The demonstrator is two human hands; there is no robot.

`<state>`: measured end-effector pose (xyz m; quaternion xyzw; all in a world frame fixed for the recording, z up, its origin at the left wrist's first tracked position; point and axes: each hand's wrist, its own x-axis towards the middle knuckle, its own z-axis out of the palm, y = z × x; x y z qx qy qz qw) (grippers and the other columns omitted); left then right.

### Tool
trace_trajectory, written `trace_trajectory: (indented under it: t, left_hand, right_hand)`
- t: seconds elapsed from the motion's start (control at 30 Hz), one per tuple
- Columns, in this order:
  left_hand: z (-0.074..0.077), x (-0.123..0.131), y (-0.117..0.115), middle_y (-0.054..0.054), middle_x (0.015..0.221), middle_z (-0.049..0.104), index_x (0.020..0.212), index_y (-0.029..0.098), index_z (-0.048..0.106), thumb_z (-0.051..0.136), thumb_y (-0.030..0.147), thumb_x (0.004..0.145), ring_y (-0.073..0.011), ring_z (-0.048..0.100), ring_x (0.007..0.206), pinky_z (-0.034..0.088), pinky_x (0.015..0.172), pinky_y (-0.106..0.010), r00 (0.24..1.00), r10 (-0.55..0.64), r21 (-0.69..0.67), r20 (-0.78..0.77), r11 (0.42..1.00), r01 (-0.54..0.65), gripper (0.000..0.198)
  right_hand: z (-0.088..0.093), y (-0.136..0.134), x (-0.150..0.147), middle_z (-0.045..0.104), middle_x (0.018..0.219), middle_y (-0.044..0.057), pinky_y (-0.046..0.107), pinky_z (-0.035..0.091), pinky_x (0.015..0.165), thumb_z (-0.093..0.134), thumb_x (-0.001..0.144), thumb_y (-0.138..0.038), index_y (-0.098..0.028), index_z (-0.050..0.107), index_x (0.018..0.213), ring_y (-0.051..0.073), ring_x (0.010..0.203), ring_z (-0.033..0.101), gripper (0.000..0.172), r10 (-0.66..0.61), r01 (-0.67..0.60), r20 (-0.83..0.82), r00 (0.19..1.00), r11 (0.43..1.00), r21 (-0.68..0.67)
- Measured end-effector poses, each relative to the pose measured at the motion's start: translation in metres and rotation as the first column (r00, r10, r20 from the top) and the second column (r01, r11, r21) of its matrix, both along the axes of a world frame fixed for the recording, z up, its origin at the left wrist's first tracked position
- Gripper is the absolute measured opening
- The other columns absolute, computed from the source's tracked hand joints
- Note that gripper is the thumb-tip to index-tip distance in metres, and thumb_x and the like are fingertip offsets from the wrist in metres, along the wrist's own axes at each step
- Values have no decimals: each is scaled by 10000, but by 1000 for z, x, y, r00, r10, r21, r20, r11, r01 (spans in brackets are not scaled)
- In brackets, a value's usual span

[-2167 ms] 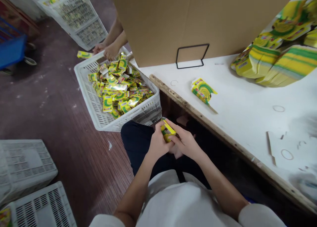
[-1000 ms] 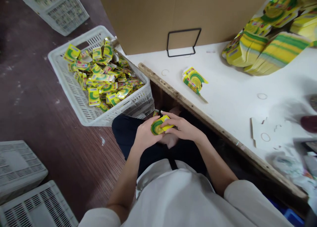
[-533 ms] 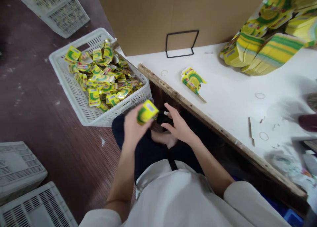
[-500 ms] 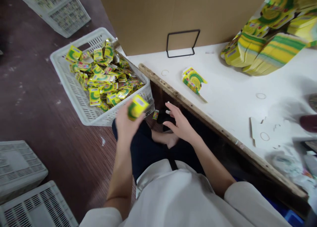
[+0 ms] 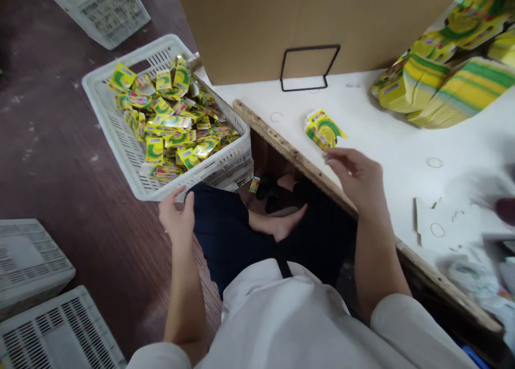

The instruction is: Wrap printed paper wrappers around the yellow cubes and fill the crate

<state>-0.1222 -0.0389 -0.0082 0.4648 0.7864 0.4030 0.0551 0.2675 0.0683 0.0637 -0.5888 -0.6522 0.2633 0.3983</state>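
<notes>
My left hand [image 5: 177, 216] is open with nothing in it, thumb and fingers apart, just in front of the near rim of a white plastic basket [image 5: 105, 127]. Many small yellow-green boxes [image 5: 169, 124] lie heaped in that basket. My right hand [image 5: 358, 178] is over the white table's edge, thumb and forefinger pinched together. Its fingertips are at the lower corner of a yellow-green carton [image 5: 328, 130] lying on the table. Something small and greyish shows at the fingertips, too small to name.
Stacks of flat yellow-green cartons [image 5: 458, 93] stand at the right on the table. A black wire stand [image 5: 303, 87] is by a big cardboard box [image 5: 322, 20]. More white crates [image 5: 52, 331] sit on the floor at left. A small box [image 5: 254, 184] lies below the table.
My left hand has let go of the yellow-green box and moved left and down. My right hand has moved right and up to the carton on the table, its fingers now pinched.
</notes>
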Motion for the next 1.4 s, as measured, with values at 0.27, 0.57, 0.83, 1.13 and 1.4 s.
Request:
trace_trajectory:
  t: [0.27, 0.57, 0.83, 1.13, 1.4]
  left_hand:
    - [-19, 58, 4, -93, 1095, 759, 1095, 183, 725, 681, 454, 873, -241, 709, 1016, 548, 994, -428, 884, -339, -17, 321, 932, 363, 354]
    - [-23, 85, 0, -87, 1105, 755, 1166, 199, 695, 686, 443, 888, -232, 719, 992, 575, 974, -437, 759, -493, -64, 425, 820, 569, 369]
    - [-27, 91, 2, -100, 1094, 754, 1170, 190, 690, 680, 422, 890, -243, 720, 967, 572, 964, -468, 729, -515, -77, 451, 791, 607, 364]
    - [-11, 118, 15, -124, 1264, 697, 1295, 240, 637, 814, 512, 771, -271, 689, 1112, 578, 953, -425, 434, -583, 225, 686, 738, 636, 616]
    - [41, 153, 41, -68, 847, 649, 958, 222, 691, 646, 813, 732, -225, 657, 793, 588, 772, -359, 106, -553, 553, 826, 832, 34, 634]
  right_hand:
    - [-2, 56, 43, 722, 869, 54, 358, 523, 816, 653, 827, -211, -180, 694, 921, 186, 775, 648, 107, -345, 360, 288, 893, 933, 3]
    - [-19, 76, 14, 652, 1054, 145, 442, 493, 901, 790, 753, -344, -168, 648, 909, 295, 973, 635, 274, -235, 415, 552, 800, 881, -227]
    - [-35, 76, 9, 621, 992, 109, 448, 467, 900, 788, 690, -238, -193, 524, 866, 264, 913, 598, 321, -302, 425, 463, 833, 886, -186]
    - [-7, 32, -11, 617, 894, 19, 344, 474, 716, 674, 808, -261, -249, 457, 945, 171, 734, 565, 258, -176, 177, -78, 981, 984, 0]
    - [-21, -66, -114, 610, 813, -18, 288, 509, 670, 644, 839, -226, -234, 526, 911, 146, 709, 595, 139, 474, -566, -412, 778, 813, -135]
